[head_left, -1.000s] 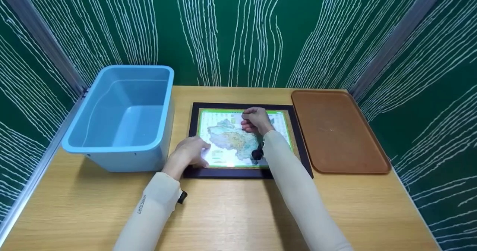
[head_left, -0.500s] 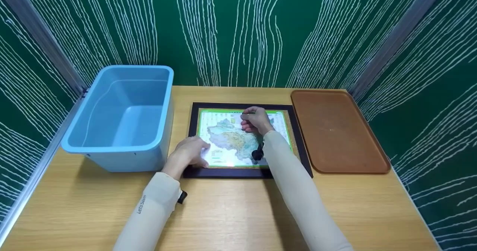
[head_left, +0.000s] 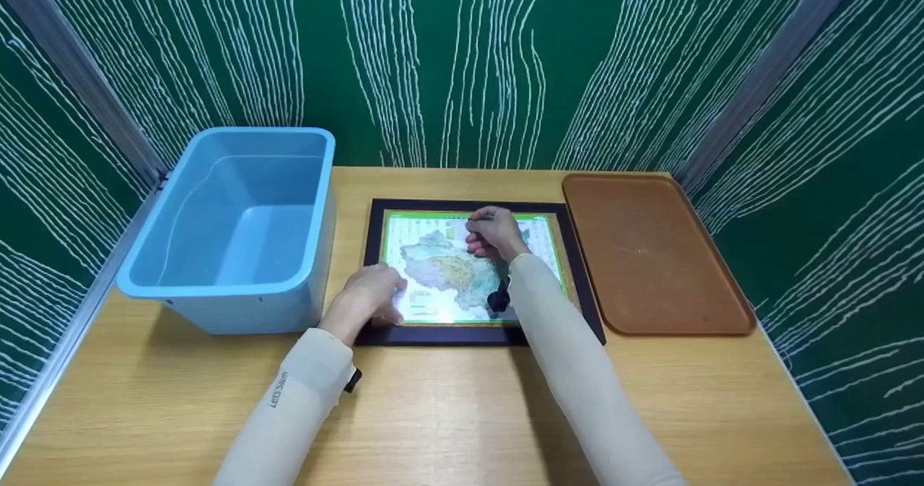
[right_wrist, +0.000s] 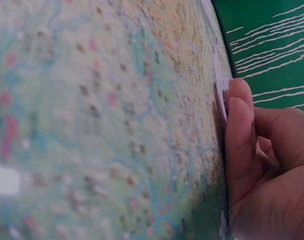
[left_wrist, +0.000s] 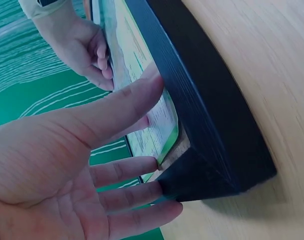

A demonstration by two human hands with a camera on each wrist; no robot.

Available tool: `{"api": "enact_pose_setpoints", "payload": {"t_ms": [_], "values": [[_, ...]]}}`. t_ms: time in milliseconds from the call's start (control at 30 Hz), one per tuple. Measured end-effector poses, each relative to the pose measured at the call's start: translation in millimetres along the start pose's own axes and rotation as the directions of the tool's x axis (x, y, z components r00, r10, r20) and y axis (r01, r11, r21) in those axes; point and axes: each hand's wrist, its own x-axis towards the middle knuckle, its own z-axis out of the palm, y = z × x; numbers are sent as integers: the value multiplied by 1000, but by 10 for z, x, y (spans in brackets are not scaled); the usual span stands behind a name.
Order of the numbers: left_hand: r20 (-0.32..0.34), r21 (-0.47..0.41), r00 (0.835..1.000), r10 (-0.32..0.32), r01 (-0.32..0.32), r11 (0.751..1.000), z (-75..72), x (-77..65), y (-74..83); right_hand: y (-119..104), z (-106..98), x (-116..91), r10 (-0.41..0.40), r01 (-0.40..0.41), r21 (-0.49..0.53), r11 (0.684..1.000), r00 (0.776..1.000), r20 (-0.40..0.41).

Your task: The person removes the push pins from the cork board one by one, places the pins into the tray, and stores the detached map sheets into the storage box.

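A colourful map [head_left: 447,262] with a green border lies flat inside a dark picture frame [head_left: 444,336] on the table. My left hand [head_left: 368,294] rests at the map's near left corner. In the left wrist view its thumb [left_wrist: 137,95] lies over the map, with the other fingers [left_wrist: 134,195] stretched out straight by the frame's corner. Above the map's far middle, my right hand [head_left: 498,233] has thumb and forefinger pinched together. The right wrist view shows a thin pale flat piece [right_wrist: 220,95] at those fingertips, seen edge-on; its kind is unclear.
A deep light-blue plastic bin [head_left: 227,287] stands left of the frame. On the right lies a brown tray [head_left: 642,255], right against the frame's side. Green walls [head_left: 462,60] with white wavy lines enclose the wooden table [head_left: 433,414] at the back and sides.
Both hands have stayed almost in place; the left forearm has shifted very slightly. The map, frame, bin and tray lie as before.
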Motion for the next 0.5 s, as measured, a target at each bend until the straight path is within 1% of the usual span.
{"api": "enact_pose_setpoints", "payload": {"t_ms": [167,233,333,500], "values": [[-2,11,1000,14,-14,1000,-9,-12,3,12,11,-4,-28,28,5,1000,1000,-8],[-5,6,1000,22,-22,1000,-10,-16,-2,20,11,2,-31,31,6,1000,999,-11],[-3,-7,1000,18,-18,1000,-5,-12,-5,33,10,5,-37,37,8,999,999,-14],[8,30,1000,29,-29,999,-1,-1,-15,54,12,6,-63,63,10,998,998,-12]]}}
